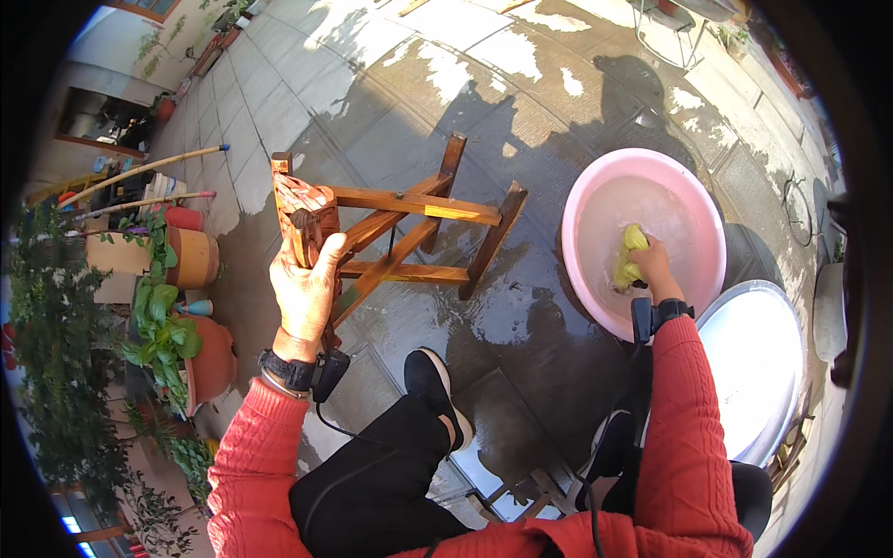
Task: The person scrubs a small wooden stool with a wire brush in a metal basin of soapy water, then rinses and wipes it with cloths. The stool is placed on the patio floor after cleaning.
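My left hand (303,293) grips the end of a small wooden folding stool (418,203), its thumb against the wood. The stool's crossed legs and rails are varnished brown and look wet; woven or corded material is bunched at the held end. Over at the right, my right hand (652,259) clutches a wet yellow-green cloth (631,250). Both cloth and fingers are inside a round pink plastic basin (714,258) of cloudy water. Part of the cloth dips below the water's surface.
A large shiny metal basin (757,370) stands against the pink one. Wet paving tiles (516,328) lie around my shoes (429,380). Potted plants (209,363) and long poles (150,166) line the left side. A low wooden frame (541,492) is partly hidden below me.
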Demonstrator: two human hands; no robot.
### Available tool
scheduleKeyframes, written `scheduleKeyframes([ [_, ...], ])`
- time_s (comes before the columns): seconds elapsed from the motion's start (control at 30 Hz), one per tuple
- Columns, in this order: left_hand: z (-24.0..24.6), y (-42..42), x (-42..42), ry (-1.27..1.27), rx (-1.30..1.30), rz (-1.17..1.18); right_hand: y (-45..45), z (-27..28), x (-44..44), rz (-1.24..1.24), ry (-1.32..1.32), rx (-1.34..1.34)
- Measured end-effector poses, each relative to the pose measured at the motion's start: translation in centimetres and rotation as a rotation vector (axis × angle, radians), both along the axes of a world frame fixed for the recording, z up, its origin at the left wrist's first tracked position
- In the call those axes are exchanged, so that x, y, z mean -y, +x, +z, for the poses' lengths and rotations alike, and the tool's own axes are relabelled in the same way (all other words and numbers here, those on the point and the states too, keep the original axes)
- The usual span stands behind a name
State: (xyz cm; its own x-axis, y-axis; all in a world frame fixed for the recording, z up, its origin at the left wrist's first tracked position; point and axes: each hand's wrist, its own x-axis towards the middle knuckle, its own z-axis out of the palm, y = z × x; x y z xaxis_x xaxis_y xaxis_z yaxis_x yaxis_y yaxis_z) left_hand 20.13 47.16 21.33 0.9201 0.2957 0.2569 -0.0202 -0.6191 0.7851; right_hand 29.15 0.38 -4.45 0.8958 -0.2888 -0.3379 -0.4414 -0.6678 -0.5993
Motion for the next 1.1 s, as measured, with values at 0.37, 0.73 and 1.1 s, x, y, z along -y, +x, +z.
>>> scheduleKeyframes([
  [0.37,0.3,2.9,-0.5,0.089,-0.140,0.080,1.4,19.4,-24.2,0.373,0.946,0.701],
  [0.73,1.0,3.8,-0.1,0.294,-0.087,0.004,-0.8,19.7,-33.1,0.508,0.207,0.650],
  [1.1,0.9,4.0,1.8,0.418,0.009,-0.082,2.2,19.2,-26.7,0.347,0.587,0.417],
])
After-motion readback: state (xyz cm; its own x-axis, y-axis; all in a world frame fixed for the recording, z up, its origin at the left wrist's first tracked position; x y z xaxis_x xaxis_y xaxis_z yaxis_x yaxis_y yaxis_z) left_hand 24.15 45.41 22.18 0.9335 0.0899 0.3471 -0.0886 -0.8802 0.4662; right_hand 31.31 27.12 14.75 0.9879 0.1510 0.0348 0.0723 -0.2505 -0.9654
